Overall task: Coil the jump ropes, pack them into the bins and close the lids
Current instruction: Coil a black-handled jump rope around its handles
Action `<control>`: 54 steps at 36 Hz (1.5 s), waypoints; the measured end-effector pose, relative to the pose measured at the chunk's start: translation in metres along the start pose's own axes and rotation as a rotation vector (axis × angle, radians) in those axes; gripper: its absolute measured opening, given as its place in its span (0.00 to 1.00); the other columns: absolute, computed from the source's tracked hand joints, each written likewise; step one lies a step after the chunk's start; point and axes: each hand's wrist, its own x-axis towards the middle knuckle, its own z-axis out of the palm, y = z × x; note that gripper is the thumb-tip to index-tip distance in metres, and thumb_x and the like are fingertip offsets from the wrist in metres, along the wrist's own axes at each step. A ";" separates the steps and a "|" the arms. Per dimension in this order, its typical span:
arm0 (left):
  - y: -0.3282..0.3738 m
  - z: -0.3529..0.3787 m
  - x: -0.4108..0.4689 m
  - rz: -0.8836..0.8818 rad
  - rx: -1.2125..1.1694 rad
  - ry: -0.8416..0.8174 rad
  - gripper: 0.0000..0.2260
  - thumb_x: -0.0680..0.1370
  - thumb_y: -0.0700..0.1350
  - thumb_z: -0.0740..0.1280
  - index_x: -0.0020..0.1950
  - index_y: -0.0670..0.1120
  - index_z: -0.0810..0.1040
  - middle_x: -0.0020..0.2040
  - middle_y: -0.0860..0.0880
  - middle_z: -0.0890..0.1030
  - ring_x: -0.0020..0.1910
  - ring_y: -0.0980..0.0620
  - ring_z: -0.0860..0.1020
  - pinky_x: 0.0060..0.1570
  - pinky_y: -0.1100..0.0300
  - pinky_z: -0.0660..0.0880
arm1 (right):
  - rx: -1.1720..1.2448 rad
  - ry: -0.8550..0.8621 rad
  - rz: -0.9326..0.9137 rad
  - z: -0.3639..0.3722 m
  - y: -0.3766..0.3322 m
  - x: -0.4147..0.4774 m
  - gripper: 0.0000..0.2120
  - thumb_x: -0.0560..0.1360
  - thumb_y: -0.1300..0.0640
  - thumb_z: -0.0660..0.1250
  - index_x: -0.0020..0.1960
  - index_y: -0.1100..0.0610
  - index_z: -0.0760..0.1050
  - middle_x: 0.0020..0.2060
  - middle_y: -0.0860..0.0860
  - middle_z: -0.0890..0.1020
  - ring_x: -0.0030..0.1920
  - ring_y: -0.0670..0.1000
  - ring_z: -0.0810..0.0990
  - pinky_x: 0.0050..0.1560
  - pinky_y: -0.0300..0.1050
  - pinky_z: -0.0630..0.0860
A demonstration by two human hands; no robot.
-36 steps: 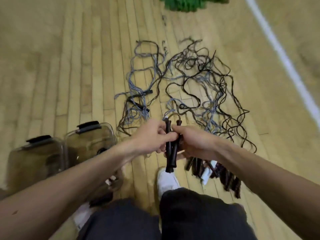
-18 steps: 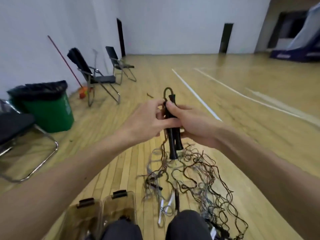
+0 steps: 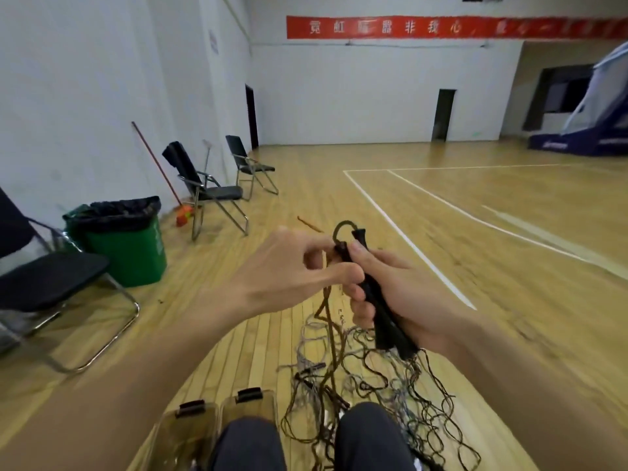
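My right hand [image 3: 404, 294] grips two black jump-rope handles [image 3: 380, 304] held together, tips pointing up. The rope's cord [image 3: 331, 321] loops over the top of the handles and hangs down on their left side. My left hand [image 3: 289, 277] pinches that cord just below the handle tops, fingers curled round it. A tangled pile of black and grey jump ropes [image 3: 384, 385] lies on the floor below my hands. Two clear bins [image 3: 190, 433] with black latches stand on the floor at the lower left, beside my knees.
A green trash bin [image 3: 125, 246] with a black bag stands at left. Three black folding chairs [image 3: 207, 185] line the left wall, with a red-handled broom [image 3: 159, 175] leaning there. Wooden gym floor with white court lines [image 3: 404, 236] stretches ahead.
My head has tilted up from the floor to the hall. Both hands rose with the handles, and the left hand shifted from the handles to pinching the cord.
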 end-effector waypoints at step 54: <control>-0.098 0.176 -0.094 -0.730 -0.502 -0.126 0.15 0.84 0.54 0.56 0.39 0.52 0.69 0.34 0.57 0.69 0.35 0.58 0.67 0.40 0.62 0.65 | 0.559 -0.146 0.751 -0.037 0.192 -0.018 0.14 0.78 0.57 0.67 0.61 0.59 0.73 0.31 0.51 0.67 0.29 0.49 0.70 0.30 0.39 0.70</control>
